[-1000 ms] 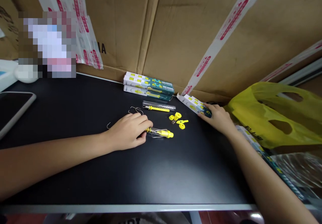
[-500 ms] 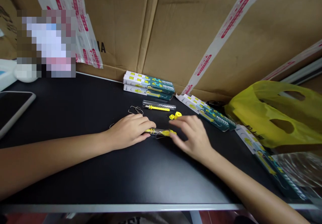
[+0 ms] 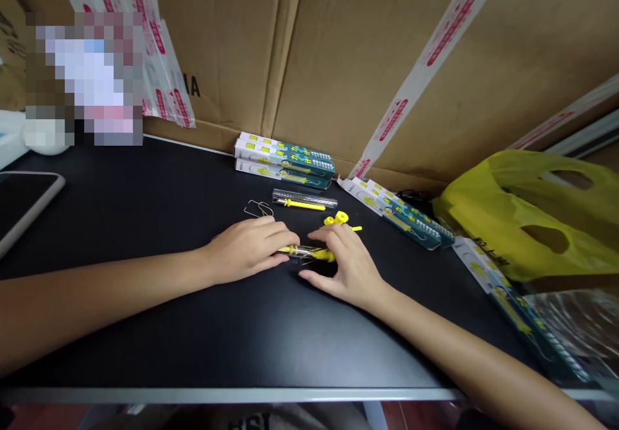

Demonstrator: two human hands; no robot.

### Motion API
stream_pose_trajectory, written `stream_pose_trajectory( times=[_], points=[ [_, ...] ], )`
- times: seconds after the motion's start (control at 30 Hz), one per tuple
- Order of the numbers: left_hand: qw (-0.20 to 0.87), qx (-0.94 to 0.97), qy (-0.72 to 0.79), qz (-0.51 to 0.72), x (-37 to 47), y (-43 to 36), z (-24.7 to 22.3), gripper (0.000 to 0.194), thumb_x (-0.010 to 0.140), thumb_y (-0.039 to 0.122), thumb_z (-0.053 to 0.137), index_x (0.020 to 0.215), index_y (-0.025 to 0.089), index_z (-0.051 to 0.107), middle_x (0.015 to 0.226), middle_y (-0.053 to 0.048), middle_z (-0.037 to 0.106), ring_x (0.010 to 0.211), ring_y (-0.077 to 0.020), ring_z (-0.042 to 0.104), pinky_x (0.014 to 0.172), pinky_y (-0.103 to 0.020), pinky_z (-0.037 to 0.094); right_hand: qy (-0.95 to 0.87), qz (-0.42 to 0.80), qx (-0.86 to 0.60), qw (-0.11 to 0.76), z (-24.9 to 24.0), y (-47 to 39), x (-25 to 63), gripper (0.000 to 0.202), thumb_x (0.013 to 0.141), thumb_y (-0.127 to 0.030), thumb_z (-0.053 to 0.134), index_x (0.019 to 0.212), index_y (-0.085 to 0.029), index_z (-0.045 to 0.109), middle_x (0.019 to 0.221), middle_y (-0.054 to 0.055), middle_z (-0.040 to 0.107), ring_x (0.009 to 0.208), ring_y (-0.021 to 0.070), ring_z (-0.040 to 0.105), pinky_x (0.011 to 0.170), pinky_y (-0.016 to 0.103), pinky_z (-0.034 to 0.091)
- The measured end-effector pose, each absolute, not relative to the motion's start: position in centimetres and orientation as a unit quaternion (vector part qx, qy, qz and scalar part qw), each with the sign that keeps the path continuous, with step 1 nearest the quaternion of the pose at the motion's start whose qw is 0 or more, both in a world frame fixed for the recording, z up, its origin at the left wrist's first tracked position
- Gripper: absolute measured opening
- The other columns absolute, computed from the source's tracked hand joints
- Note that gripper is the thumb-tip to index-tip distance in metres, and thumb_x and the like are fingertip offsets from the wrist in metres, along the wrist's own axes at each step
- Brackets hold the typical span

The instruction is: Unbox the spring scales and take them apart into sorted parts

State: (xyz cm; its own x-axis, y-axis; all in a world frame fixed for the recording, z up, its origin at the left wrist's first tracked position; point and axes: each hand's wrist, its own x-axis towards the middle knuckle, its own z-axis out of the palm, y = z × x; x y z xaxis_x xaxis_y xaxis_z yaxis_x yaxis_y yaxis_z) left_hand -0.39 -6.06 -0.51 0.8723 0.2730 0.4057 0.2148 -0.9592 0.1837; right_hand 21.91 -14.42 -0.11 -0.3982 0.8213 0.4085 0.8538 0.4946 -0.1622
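Observation:
My left hand [image 3: 254, 243] is closed around a spring scale [image 3: 300, 251], a clear tube with yellow parts lying low over the black table. Its right end, with a yellow piece and a thin metal hook, sticks out past my fingers. My right hand [image 3: 345, 259] curves around that end with thumb and fingers apart; I see no grip on it. Behind my left hand lie bent metal hooks [image 3: 258, 208]. Farther back is a clear tube [image 3: 304, 198] beside a yellow rod [image 3: 304, 205]. Small yellow caps [image 3: 341, 217] sit just beyond my right hand.
Printed boxes [image 3: 285, 162] are stacked against the cardboard wall [image 3: 217, 49]. More boxes [image 3: 396, 214] lie to the right, with another box [image 3: 517, 314] nearer me. A yellow plastic bag [image 3: 503, 211] stands at the right; a phone [image 3: 24, 204] lies at the left edge.
My right hand has moved left, now arching over the yellow end of the spring scale. A yellow stick behind it has come into view. My left hand keeps its hold.

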Motion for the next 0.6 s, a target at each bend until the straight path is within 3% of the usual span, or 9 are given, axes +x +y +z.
stream_pose_trajectory(
  times=[0.13,0.23,0.4,0.5,0.6],
  points=[
    [0.073,0.963,0.132,0.225,-0.4,-6.2,-0.5,0.02,0.095,0.025,0.043,0.112,0.019,0.053,0.105,-0.003,0.06,0.092,-0.0161,0.055,0.083,-0.027,0.042,-0.824,-0.023,-0.514,0.239,0.0,-14.8,22.8,0.034,0.088,-0.039,0.049,0.115,-0.017,0.047,0.099,0.01,0.059,0.089,0.0241,0.053,0.079,0.039,0.044],
    [0.09,0.959,0.133,0.234,-0.4,-6.2,-0.4,0.021,0.096,0.025,0.042,0.113,0.019,0.051,0.106,-0.003,0.06,0.096,-0.0155,0.056,0.085,-0.027,0.043,-0.799,0.002,-0.545,0.254,0.0,-14.9,23.9,0.023,0.095,-0.03,0.033,0.105,-0.019,0.051,0.091,0.008,0.059,0.081,0.0216,0.052,0.074,0.036,0.042],
    [0.07,0.953,0.147,0.256,-0.5,-6.4,-0.3,0.022,0.095,0.024,0.041,0.116,0.019,0.049,0.107,-0.004,0.061,0.097,-0.016,0.059,0.084,-0.028,0.044,-0.778,0.071,-0.563,0.27,-0.1,-14.7,24.5,0.034,0.098,-0.033,0.026,0.071,-0.022,0.042,0.068,0.003,0.048,0.065,0.0182,0.045,0.063,0.032,0.038],
    [0.073,0.951,0.157,0.255,-0.5,-6.4,-0.2,0.026,0.091,0.023,0.044,0.116,0.018,0.048,0.099,-0.002,0.063,0.092,-0.0155,0.061,0.084,-0.028,0.045,-0.769,0.131,-0.56,0.277,-0.2,-14.9,24.1,0.035,0.099,-0.035,0.025,0.069,-0.022,0.037,0.065,0.001,0.044,0.061,0.0161,0.043,0.059,0.03,0.036],
    [0.046,0.957,0.145,0.248,-0.6,-6.6,0.0,0.037,0.089,0.032,0.048,0.122,0.016,0.045,0.1,-0.003,0.062,0.091,-0.017,0.06,0.082,-0.028,0.045,-0.767,0.154,-0.557,0.278,-0.1,-15.1,23.6,0.035,0.099,-0.036,0.025,0.069,-0.022,0.037,0.066,0.0,0.043,0.06,0.0152,0.042,0.059,0.029,0.035]
  ],
)
